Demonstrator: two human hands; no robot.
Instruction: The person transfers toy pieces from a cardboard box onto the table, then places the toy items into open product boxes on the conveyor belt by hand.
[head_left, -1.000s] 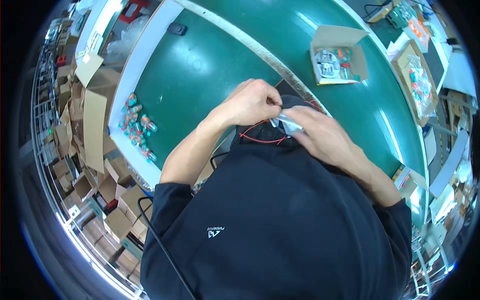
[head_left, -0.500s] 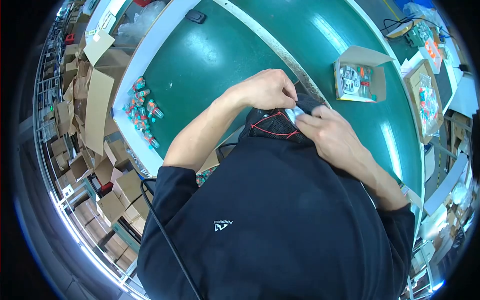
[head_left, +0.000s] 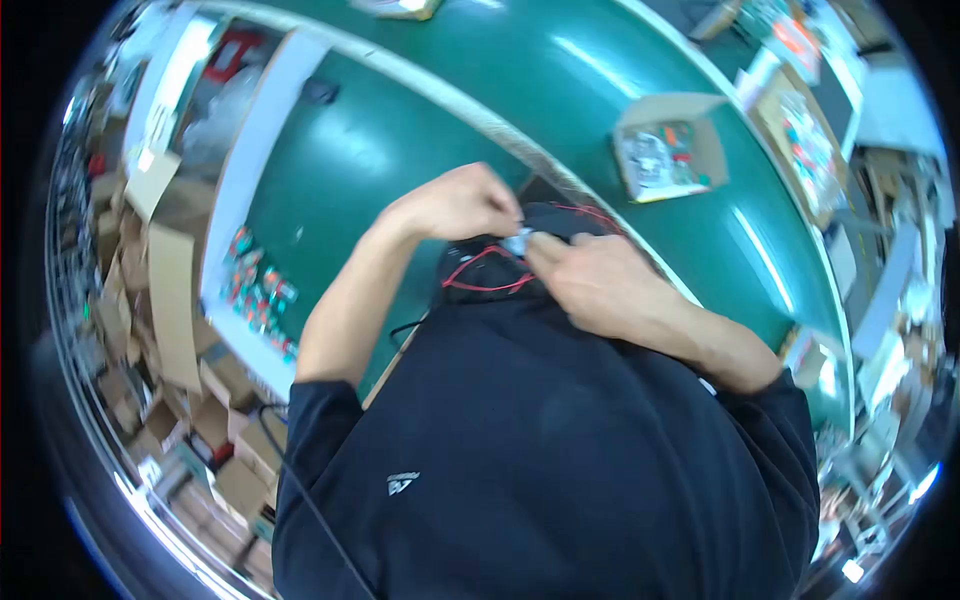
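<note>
Between my two hands is a small whitish, plastic-like piece (head_left: 517, 242), mostly covered by my fingers. My left hand (head_left: 458, 205) has its fingers bent and pressed together at the piece's left side. From the right, my right hand (head_left: 600, 282) pinches the same piece. Right beneath them, against the black shirt, lies a black mesh item (head_left: 485, 270) with red cord (head_left: 462, 270) strung across it. The picture is blurred, so the exact finger contact is hard to make out.
Small bottles with orange and green parts (head_left: 258, 300) lie at the left edge of the green table (head_left: 370, 150). A pale divider (head_left: 450, 98) crosses it. An open box (head_left: 655, 185) stands right. Cardboard boxes (head_left: 175, 300) fill the far left; a black cable (head_left: 318, 515) hangs over the shirt.
The view has shifted, so both hands and the mesh item appear further left than before. My fingers have closed in around the whitish piece, which shows less.
</note>
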